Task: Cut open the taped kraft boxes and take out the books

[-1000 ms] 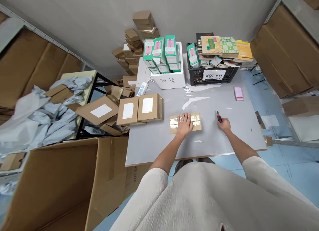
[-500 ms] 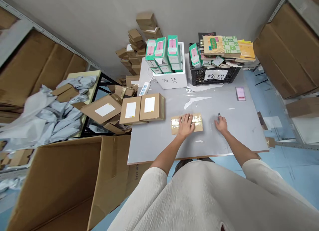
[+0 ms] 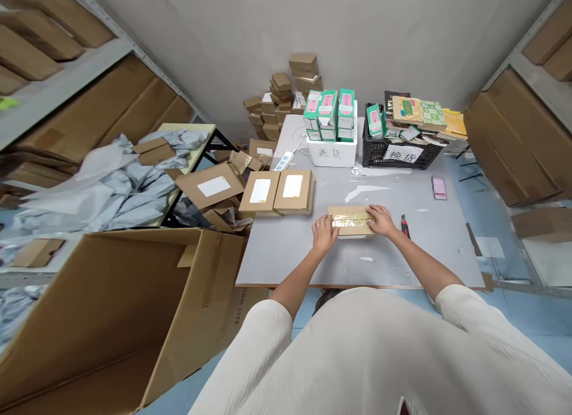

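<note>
A: Quick, what's different?
B: Half a second ago my feed had the cutter in the right hand. Now it lies on the table, just beside the right forearm, and that hand is on the taped box. The view has shifted too; more shelving shows at left.
A: Hands?
B: Both clasp the box: left hand curled round its left end, right hand round its right end, fingers on top. Box sits near the table's front edge, well right of two labelled cartons.
A: Anything I can't make out?
B: Box underside is hidden, so I can't tell if it's lifted. A white strip shows along its near side, nature unclear. The big open carton at lower left is cut off by the frame. A pinkish item at right is pixelated.
A: Text?
B: Paper sign on the black crate reads 换货. White tub: handwriting, second character 货, first unclear. Big carton: "OOM LIFE", sideways. White carton labels are too small to read.
</note>
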Action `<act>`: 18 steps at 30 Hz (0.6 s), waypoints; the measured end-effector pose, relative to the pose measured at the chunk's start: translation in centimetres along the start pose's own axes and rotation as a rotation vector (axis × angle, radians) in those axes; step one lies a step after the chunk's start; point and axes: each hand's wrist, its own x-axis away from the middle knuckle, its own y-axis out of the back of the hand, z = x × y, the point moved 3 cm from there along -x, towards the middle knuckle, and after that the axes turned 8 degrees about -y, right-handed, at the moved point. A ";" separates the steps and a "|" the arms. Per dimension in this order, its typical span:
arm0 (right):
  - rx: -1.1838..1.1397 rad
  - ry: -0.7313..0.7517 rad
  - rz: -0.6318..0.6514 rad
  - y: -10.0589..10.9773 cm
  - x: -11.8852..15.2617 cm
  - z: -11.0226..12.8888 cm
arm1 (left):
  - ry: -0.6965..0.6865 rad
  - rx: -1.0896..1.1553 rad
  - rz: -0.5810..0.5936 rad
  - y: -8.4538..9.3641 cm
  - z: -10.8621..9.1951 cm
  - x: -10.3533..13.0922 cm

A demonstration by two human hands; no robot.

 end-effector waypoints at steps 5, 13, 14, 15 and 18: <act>0.082 -0.042 0.005 0.8 0.4 0.9 | 0.016 0.046 -0.019 -0.4 0.6 0.5; 0.110 -0.059 0.031 2.8 -0.2 1.8 | 0.014 0.102 -0.041 -0.7 1.0 0.8; 0.083 -0.099 0.027 3.0 -0.7 1.8 | -0.003 0.098 -0.034 -0.7 1.0 0.8; 0.054 -0.150 0.011 3.1 -1.2 1.8 | -0.023 0.092 -0.024 -0.6 1.0 0.9; -0.021 -0.306 -0.127 3.3 -2.8 1.3 | -0.071 0.071 0.006 -0.5 1.0 1.0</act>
